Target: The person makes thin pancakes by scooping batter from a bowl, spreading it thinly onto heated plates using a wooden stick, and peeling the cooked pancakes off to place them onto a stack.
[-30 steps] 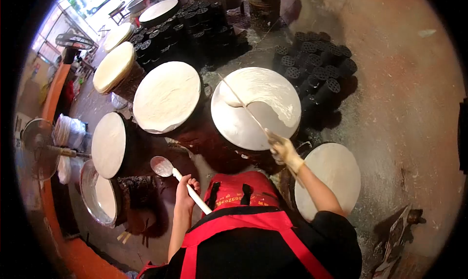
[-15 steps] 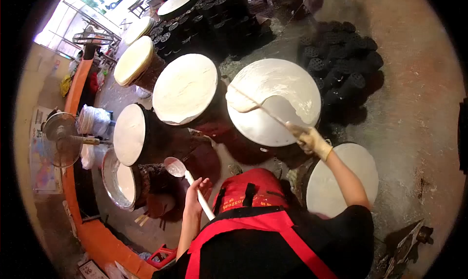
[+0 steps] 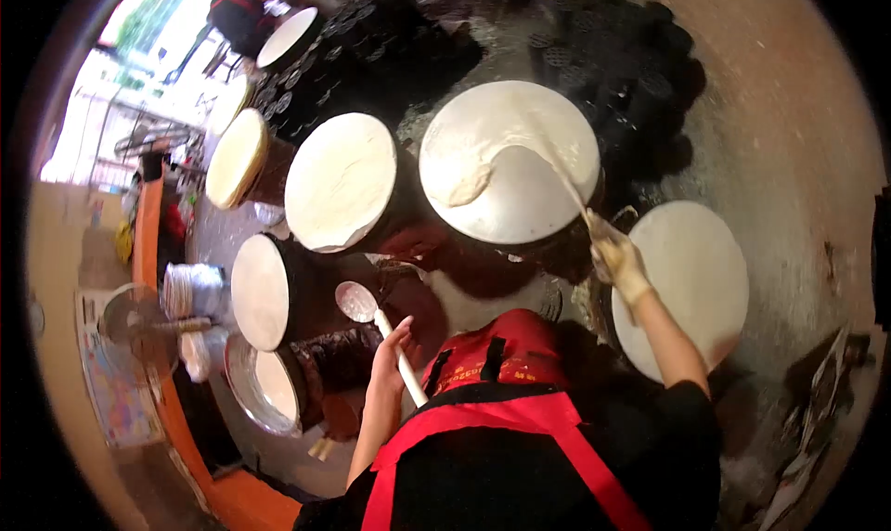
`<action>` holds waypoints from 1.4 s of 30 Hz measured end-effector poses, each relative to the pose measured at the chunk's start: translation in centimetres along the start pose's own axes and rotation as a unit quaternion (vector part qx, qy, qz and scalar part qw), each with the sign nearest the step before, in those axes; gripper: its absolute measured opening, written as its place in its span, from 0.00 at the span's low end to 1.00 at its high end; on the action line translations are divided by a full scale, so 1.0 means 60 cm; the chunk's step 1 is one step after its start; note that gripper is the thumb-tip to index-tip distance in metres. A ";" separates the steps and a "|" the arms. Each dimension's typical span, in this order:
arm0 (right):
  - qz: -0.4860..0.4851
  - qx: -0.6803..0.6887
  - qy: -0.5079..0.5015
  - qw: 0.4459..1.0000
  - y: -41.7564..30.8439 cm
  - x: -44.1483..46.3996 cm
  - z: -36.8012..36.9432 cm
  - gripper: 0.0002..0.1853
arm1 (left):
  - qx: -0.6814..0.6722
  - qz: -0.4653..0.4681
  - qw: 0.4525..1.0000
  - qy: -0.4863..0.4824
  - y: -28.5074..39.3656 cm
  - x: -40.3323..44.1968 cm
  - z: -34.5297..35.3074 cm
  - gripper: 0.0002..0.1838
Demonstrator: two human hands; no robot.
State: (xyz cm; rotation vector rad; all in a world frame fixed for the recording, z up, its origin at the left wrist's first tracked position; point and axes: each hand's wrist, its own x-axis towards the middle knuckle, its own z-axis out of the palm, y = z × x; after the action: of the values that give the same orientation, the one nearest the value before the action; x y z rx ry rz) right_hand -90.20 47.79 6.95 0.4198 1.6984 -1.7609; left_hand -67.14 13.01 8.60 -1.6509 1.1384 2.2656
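My right hand [image 3: 616,257], in a pale glove, is closed around a long thin spreader stick [image 3: 568,180]. The far end of the stick is blurred over the upper right of a big round griddle [image 3: 524,217]. Pale batter [image 3: 466,187] covers a curved band across its left and top, with a thick lump at the lower left; the lower middle shows smooth bare metal. In my left hand [image 3: 392,356], by the apron, a ladle [image 3: 356,301] with a long white handle points its bowl up and left. The bowl is smeared with batter.
Another round griddle [image 3: 682,285] stands at my right under my forearm. Further batter-covered rounds [image 3: 342,183] stand to the left, beside a pan [image 3: 249,394] of pale batter. Black coal briquettes [image 3: 622,67] are piled behind. A fan [image 3: 135,327] and a person [image 3: 243,16] are further off.
The stick has swept from the griddle's left side to its upper right, and my right hand moved right. The batter lump lies nearer the lower left. The view has shifted; a person now shows.
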 end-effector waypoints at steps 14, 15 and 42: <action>-0.079 0.214 0.038 0.973 0.281 -0.112 0.284 0.23 | 0.101 -0.016 0.985 -0.142 0.070 0.116 -0.244 0.17; -0.070 0.171 0.095 0.978 0.265 -0.068 0.354 0.22 | 0.101 -0.012 0.985 -0.138 0.069 0.106 -0.263 0.17; -0.030 0.426 0.088 0.900 0.243 0.040 0.487 0.15 | 0.024 0.006 0.992 -0.125 0.039 0.021 -0.410 0.15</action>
State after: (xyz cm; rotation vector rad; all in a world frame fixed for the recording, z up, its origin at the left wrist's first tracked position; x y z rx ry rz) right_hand -76.67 19.53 -2.53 0.9245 0.9492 -2.5216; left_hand -49.88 -4.43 5.64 -1.2990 1.1338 2.3508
